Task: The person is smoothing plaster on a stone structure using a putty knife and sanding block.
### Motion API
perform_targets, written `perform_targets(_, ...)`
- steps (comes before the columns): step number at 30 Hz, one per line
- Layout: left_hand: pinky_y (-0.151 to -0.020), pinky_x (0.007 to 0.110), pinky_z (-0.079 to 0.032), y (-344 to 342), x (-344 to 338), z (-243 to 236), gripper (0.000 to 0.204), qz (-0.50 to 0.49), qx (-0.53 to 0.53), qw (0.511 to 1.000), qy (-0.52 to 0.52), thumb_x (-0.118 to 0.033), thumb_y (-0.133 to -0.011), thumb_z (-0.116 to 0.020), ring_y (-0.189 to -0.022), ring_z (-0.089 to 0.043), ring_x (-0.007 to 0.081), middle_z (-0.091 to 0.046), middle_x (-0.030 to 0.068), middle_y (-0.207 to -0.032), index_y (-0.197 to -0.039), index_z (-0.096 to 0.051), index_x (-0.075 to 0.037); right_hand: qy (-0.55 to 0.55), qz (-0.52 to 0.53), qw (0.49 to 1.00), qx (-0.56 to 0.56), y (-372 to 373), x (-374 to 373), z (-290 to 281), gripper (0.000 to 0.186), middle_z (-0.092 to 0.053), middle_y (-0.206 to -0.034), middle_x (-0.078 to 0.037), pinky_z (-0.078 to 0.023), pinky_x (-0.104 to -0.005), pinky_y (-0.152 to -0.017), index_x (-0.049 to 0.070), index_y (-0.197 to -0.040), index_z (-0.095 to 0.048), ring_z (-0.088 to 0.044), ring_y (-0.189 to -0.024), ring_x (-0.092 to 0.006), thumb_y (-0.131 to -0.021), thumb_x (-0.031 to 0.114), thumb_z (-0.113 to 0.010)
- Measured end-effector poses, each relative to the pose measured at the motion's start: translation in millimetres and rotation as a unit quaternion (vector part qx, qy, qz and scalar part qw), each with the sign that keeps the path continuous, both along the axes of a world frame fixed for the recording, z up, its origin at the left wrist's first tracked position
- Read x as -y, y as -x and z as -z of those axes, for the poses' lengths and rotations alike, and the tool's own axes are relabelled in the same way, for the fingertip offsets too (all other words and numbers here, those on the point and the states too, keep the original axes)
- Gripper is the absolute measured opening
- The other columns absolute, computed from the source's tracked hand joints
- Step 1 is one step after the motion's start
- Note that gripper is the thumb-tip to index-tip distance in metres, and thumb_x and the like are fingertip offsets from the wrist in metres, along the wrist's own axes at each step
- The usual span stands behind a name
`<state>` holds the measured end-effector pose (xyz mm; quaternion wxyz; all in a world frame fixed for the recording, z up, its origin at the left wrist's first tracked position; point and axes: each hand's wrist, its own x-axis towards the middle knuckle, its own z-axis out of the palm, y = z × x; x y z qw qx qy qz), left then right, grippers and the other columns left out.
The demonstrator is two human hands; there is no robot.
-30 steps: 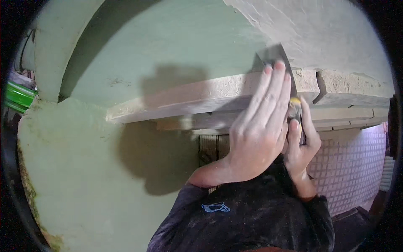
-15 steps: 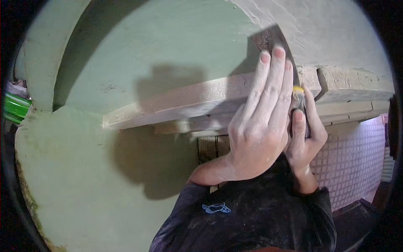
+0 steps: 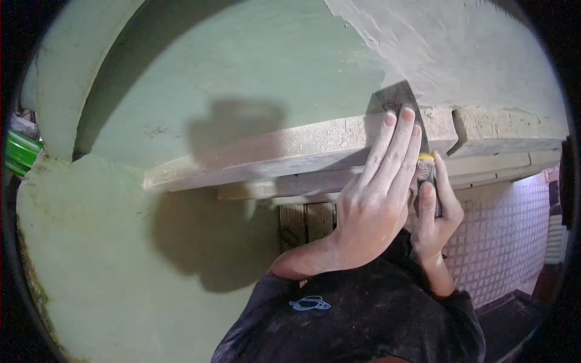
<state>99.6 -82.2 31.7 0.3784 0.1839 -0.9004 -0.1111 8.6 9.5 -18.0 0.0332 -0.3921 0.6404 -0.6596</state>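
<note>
My right hand (image 3: 443, 219) is closed round the dark handle of a putty knife (image 3: 400, 95), its thumb lying along the handle near a yellow band. The wide metal blade points up and lies against the wall at the edge of a pale plaster coat (image 3: 463, 57). My left hand (image 3: 374, 206), dusted white, lies flat with fingers stretched along the blade, fingertips touching it. Left of the blade is the bare green wall (image 3: 260, 66). The left hand hides part of the blade, so whether plaster sits on it I cannot tell.
A rough pale ledge (image 3: 242, 151) crosses the wall behind my hands, with a gap between its pieces at right. Wooden boards (image 3: 293, 221) stand below it. A curved green edge (image 3: 66, 78) and a green object (image 3: 21, 151) are at far left; a tiled surface (image 3: 502, 233) lies right.
Both hands and the putty knife have moved down, the blade dropping toward the ledge. More of the pale plaster coat shows above the blade.
</note>
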Motion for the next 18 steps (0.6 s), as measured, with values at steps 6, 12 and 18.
perform_targets(6, -0.113, 0.042, -0.045, 6, 3, -13, 0.058, 0.021, -0.028, 0.999, 0.006, 0.003, -0.086, -0.065, -0.144, -0.046, 0.0390, -0.048, 0.0222, -0.155, -0.143, -0.055, 0.005, 0.006, -0.014, 1.000, -0.020, 4, -3, -4, 0.049, -0.067, -0.127, -0.018, -0.048, -0.0317, -0.100, -0.013, -0.144, -0.050, -0.062, -0.113, -0.0187, -0.106, 0.018, -0.055)
perform_targets(12, -0.113, 0.043, -0.045, 0, 2, -5, 0.059, 0.062, -0.037, 0.997, -0.033, 0.003, -0.085, -0.066, -0.145, -0.044, 0.0388, -0.047, 0.0221, -0.156, -0.143, -0.055, 0.006, 0.005, 0.002, 1.000, 0.022, 1, -14, 10, 0.045, -0.073, -0.117, -0.020, -0.052, -0.0329, -0.092, -0.009, -0.141, -0.056, -0.068, -0.105, -0.0187, -0.104, 0.016, -0.059)
perform_targets(18, -0.114, 0.043, -0.044, 8, 3, -8, 0.057, 0.052, -0.043, 0.998, -0.017, 0.003, -0.088, -0.064, -0.146, -0.043, 0.0385, -0.046, 0.0227, -0.156, -0.144, -0.053, 0.006, 0.013, -0.012, 0.999, 0.050, -2, -7, -1, 0.044, -0.066, -0.133, -0.019, -0.047, -0.0317, -0.103, -0.011, -0.143, -0.052, -0.062, -0.116, -0.0183, -0.106, 0.012, -0.053)
